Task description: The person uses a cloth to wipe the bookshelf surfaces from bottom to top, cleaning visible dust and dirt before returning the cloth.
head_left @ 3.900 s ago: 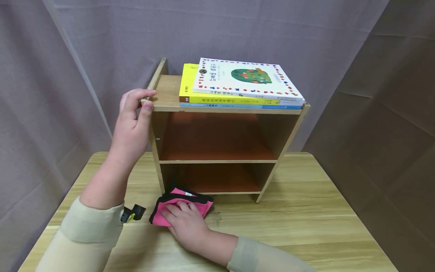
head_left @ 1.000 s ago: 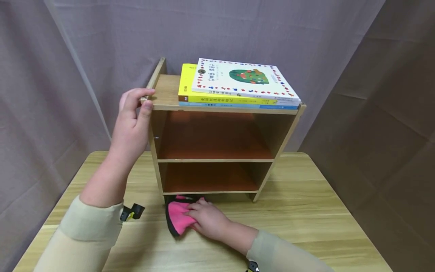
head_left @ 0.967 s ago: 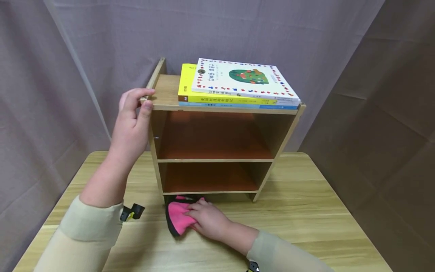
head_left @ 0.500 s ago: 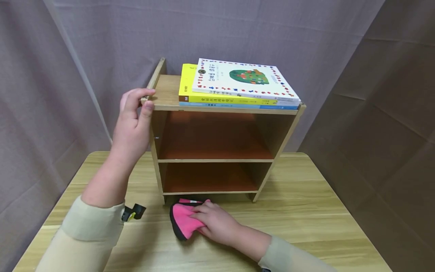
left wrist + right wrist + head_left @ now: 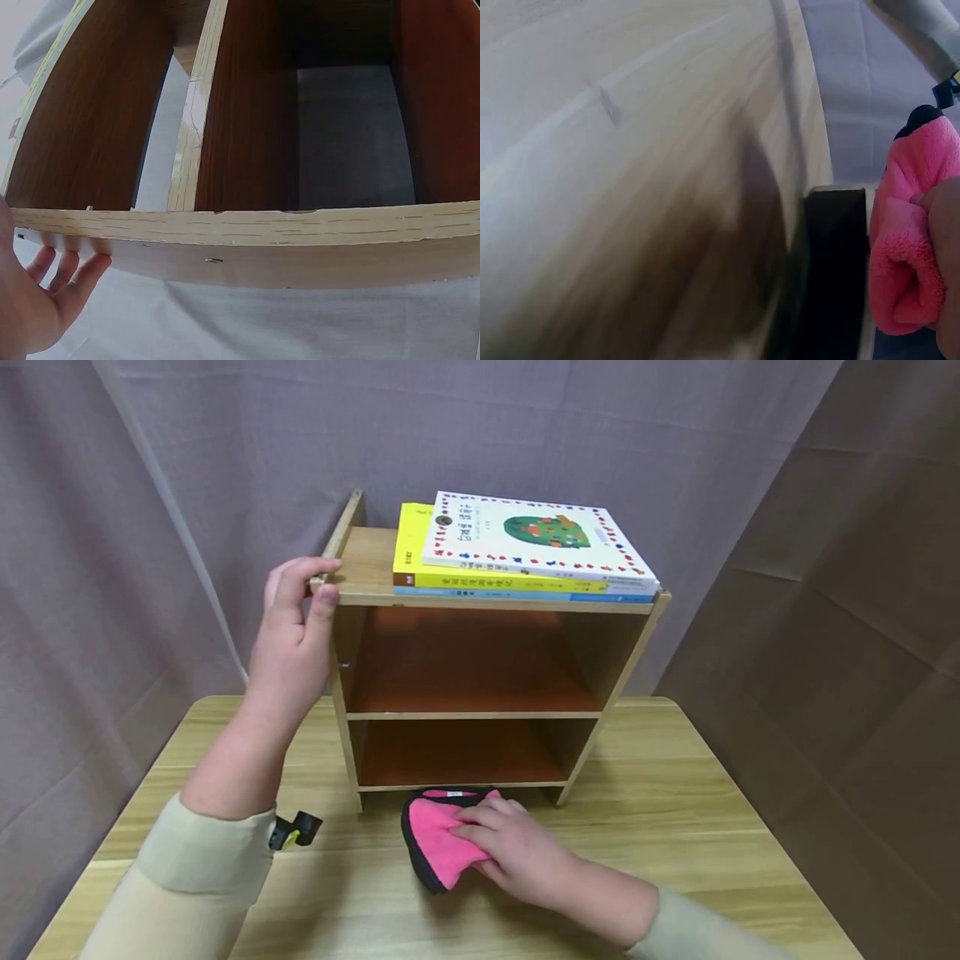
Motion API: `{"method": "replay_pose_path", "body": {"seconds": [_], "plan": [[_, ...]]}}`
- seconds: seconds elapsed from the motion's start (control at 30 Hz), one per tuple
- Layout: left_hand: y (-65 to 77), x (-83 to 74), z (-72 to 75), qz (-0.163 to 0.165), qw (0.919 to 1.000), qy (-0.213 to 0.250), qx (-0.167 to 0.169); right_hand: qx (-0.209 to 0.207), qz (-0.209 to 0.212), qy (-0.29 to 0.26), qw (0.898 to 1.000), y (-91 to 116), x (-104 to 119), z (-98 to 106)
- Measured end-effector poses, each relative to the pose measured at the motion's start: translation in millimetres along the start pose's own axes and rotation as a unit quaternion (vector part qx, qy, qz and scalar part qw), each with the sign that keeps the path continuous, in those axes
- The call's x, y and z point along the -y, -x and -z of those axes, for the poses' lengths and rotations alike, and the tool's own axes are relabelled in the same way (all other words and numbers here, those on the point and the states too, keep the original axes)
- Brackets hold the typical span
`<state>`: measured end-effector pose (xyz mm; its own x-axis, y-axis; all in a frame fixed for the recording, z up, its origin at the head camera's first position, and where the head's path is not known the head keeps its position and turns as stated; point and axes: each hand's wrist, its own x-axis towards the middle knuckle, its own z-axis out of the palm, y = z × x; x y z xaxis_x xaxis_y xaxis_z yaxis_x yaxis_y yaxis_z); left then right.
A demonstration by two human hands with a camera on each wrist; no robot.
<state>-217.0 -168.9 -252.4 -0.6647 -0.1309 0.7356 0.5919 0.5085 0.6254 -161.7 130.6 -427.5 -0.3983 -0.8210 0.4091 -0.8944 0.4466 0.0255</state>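
A small wooden bookshelf [image 5: 480, 716] with reddish-brown inner boards stands on the table. At its upper left corner my left hand [image 5: 292, 635] grips the side panel; in the left wrist view several fingers [image 5: 71, 281] lie against the panel's outer face. My right hand [image 5: 525, 852] holds a pink cleaning cloth [image 5: 438, 843] with black edging, low in front of the shelf's bottom board. In the right wrist view the bunched cloth [image 5: 904, 255] is folded in the fingers. The hand hides part of the cloth's right side.
On the shelf's top lie stacked books: a white picture book [image 5: 540, 535] over a yellow one [image 5: 408, 556] and a blue one [image 5: 450, 593]. Grey curtains [image 5: 480, 427] hang behind and beside the wooden table [image 5: 675, 860].
My right hand has moved the pink cloth rightward along the front of the shelf's base, from near the left leg towards the middle. The left hand keeps its place on the corner.
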Motion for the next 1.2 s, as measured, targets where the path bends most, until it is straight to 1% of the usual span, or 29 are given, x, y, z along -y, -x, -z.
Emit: {"method": "replay_pose_path", "body": {"seconds": [0.17,0.37,0.47,0.57,0.7,0.8,1.0,1.2], "plan": [[0.1,0.4,-1.3,-0.004,1.0,0.003,0.0,-0.025,0.007,0.011,1.0,2.8,-7.8,15.0],[-0.6,1.2,-2.8,-0.007,1.0,0.003,0.003,-0.038,-0.001,0.034,0.999,2.9,-19.8,35.7],[-0.8,1.5,-3.0,-0.008,1.0,0.002,0.001,-0.045,-0.001,0.053,0.998,0.6,-26.7,45.4],[-0.6,2.1,-2.8,-0.011,0.9999,0.002,-0.002,-0.048,0.007,0.087,0.995,-1.6,-33.3,52.9],[-0.8,3.1,-2.5,-0.014,0.9999,0.003,-0.006,-0.044,0.009,0.131,0.99,-3.1,-40.6,60.7],[-1.0,3.2,-2.3,-0.016,0.9999,0.002,-0.006,-0.038,-0.002,0.154,0.987,-3.5,-45.0,64.6],[-0.4,2.6,-1.6,-0.011,0.9999,-0.002,-0.005,-0.024,-0.018,0.197,0.98,-3.2,-54.2,64.6],[0.1,2.5,-1.0,-0.007,1.0,-0.004,-0.002,0.0,-0.04,0.235,0.971,-1.6,-66.1,63.4]]}}
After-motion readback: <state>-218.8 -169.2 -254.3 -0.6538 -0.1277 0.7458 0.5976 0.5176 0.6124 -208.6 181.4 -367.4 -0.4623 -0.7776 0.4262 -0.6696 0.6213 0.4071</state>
